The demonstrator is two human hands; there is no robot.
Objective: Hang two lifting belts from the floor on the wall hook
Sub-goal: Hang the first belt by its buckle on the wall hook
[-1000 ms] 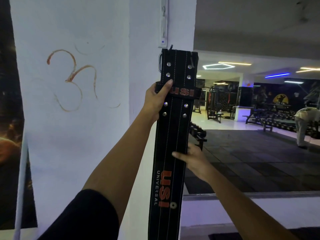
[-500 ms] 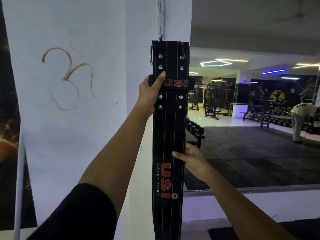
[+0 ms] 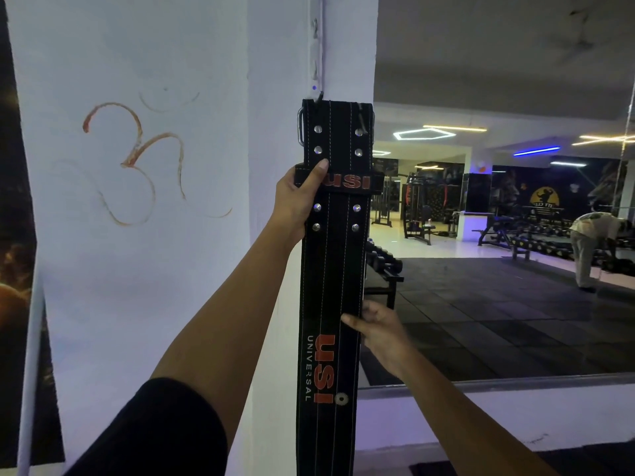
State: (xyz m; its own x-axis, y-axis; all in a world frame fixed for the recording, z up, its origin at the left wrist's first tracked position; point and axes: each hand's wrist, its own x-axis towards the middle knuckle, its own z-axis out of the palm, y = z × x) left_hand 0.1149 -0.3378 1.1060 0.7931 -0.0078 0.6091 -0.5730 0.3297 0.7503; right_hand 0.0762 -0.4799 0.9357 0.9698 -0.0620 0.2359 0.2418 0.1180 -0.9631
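- The belt (image 3: 331, 269) hangs upright at the centre of the frame, flat against the white pillar (image 3: 275, 80). Its buckle (image 3: 300, 130) is at the top, just under a small dark hook (image 3: 320, 96) on the pillar.
- Only one belt shows; the second is out of view.
- The left hand (image 3: 297, 201) is clamped on the belt's left edge by the keeper loop, thumb across the front. The right hand (image 3: 379, 329) pinches the right edge lower down.
- Whether the buckle has caught the hook I cannot tell. It seems best to lift with the upper hand, steady the strap with the lower, and loosen the grip slowly to test that it holds.
- The pillar's corner runs close along the belt's right edge, so room sideways is tight.
- Right of the frame, open gym floor and a dumbbell rack (image 3: 381, 259) lie well behind; a person (image 3: 591, 242) bends far off.
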